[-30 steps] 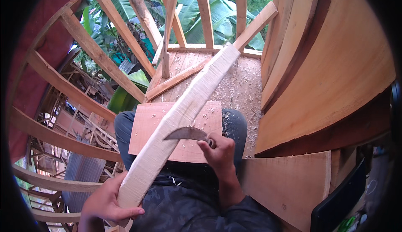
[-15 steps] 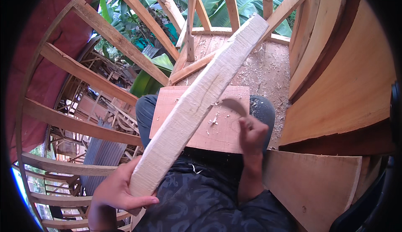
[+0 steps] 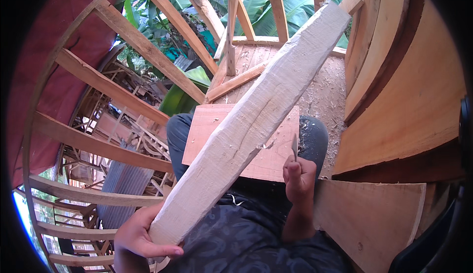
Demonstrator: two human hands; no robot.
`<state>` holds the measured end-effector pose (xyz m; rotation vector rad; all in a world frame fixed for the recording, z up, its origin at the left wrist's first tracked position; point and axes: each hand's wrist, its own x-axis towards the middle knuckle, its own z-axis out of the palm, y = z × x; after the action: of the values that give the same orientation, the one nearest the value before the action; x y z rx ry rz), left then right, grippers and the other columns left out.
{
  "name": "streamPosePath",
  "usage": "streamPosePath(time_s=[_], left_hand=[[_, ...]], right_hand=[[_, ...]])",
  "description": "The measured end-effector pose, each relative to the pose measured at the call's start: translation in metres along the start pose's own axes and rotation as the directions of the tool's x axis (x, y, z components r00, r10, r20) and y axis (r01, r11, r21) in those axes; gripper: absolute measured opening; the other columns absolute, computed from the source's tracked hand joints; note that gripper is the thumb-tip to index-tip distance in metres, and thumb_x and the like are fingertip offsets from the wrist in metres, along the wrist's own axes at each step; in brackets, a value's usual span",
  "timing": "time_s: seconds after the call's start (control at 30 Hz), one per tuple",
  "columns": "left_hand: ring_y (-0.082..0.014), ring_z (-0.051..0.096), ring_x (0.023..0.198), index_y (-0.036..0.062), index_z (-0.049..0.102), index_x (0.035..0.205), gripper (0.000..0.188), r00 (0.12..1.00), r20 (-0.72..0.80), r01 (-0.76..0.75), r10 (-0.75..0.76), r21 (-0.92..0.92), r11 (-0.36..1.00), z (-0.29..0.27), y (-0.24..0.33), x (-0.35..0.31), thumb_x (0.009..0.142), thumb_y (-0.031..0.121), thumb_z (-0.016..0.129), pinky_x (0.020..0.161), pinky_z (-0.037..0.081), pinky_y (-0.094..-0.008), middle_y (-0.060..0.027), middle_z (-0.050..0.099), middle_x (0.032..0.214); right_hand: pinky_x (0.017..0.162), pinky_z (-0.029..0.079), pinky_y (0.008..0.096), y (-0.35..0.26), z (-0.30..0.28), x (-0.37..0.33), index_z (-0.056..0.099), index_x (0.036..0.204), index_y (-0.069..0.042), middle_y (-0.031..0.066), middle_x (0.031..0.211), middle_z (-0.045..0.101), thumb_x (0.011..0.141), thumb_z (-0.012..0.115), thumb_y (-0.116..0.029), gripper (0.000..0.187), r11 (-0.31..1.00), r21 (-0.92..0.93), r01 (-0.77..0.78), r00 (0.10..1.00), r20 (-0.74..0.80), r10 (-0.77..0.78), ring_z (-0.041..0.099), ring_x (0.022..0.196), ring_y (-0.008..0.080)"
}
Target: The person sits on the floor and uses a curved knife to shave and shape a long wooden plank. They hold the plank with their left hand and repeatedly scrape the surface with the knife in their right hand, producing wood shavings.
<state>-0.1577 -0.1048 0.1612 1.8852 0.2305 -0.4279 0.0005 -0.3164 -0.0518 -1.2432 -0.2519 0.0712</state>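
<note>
A long pale plank [image 3: 249, 117] with rough faces and a crack along its middle slants from lower left up to the far right. My left hand [image 3: 145, 233] grips its near end, thumb along the lower edge. My right hand [image 3: 299, 178] is closed in a fist around a knife [image 3: 295, 146], whose blade points up, seen nearly edge-on. The handle is hidden in the fist. The blade stands apart from the plank, to its right. Under the plank a flat reddish board [image 3: 209, 120] rests across my thighs, with a few shavings on it.
Wooden ribs [image 3: 113, 85] curve along the left and far side. At the right are wide curved planks [image 3: 409, 110] and a flat panel [image 3: 369, 218]. Shavings litter the wooden floor [image 3: 327, 93]. Beyond the ribs are banana leaves [image 3: 263, 6] and corrugated sheets [image 3: 125, 179].
The plank's far end has swung up and to the right, showing more of its face. My right hand has drawn slightly back from the plank, and the knife blade has turned upright.
</note>
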Motion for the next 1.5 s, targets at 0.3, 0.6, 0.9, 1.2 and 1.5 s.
streamPosePath(time_s=[0.3,0.6,0.9,1.2,1.5], left_hand=[[-0.0105,0.061,0.062,-0.0017,0.036,0.132,0.067,0.986,0.02,0.164,-0.163,-0.087,0.983,0.021,-0.001,0.009,0.076,0.006,0.072,0.058,0.049,-0.0238,-0.0065,0.062,0.08],[-0.0128,0.06,0.062,-0.0041,0.034,0.13,0.064,0.946,0.265,0.288,-0.185,-0.435,0.853,0.013,-0.01,0.003,0.077,0.001,0.07,0.055,0.049,-0.0255,-0.0103,0.061,0.08],[-0.0136,0.059,0.061,-0.0033,0.034,0.129,0.062,0.957,0.235,0.259,-0.171,-0.425,0.867,0.014,-0.031,0.01,0.077,0.0,0.068,0.054,0.048,-0.0257,-0.0118,0.06,0.079],[-0.0137,0.059,0.061,-0.0038,0.032,0.13,0.066,0.97,0.177,0.229,-0.169,-0.413,0.881,0.019,-0.032,0.016,0.075,0.001,0.069,0.054,0.048,-0.0264,-0.0124,0.06,0.078],[-0.0161,0.061,0.059,-0.0077,0.041,0.12,0.061,0.979,0.117,0.187,-0.164,-0.227,0.956,0.0,-0.025,0.021,0.069,-0.001,0.073,0.049,0.05,-0.0278,-0.0122,0.061,0.076]], right_hand=[[0.039,0.032,0.0313,-0.004,0.008,0.025,0.046,0.054,-0.005,0.005,0.044,0.033,0.071,0.068,-0.058,0.06,0.778,-0.562,0.28,0.937,-0.015,-0.348,0.04,0.037,0.0209],[0.041,0.032,0.0302,0.011,-0.019,0.03,0.045,0.058,-0.001,0.0071,0.047,0.036,0.077,0.067,-0.051,0.058,0.85,-0.524,0.058,0.824,-0.456,-0.337,0.039,0.04,0.0188],[0.043,0.036,0.0324,-0.011,0.012,0.002,0.051,0.059,-0.003,0.0075,0.048,0.041,0.074,0.07,-0.049,0.051,0.878,-0.397,0.267,0.964,0.096,-0.249,0.045,0.041,0.0216],[0.04,0.035,0.0323,-0.009,0.011,0.016,0.051,0.055,-0.005,0.0068,0.045,0.04,0.073,0.073,-0.045,0.049,0.789,-0.557,0.26,0.957,0.042,-0.286,0.044,0.038,0.0231],[0.056,0.038,0.0221,-0.052,-0.012,-0.001,0.054,0.1,0.0,-0.0004,0.073,0.052,0.084,0.063,-0.015,0.024,0.939,0.115,-0.325,0.719,0.675,0.166,0.05,0.062,0.007]])
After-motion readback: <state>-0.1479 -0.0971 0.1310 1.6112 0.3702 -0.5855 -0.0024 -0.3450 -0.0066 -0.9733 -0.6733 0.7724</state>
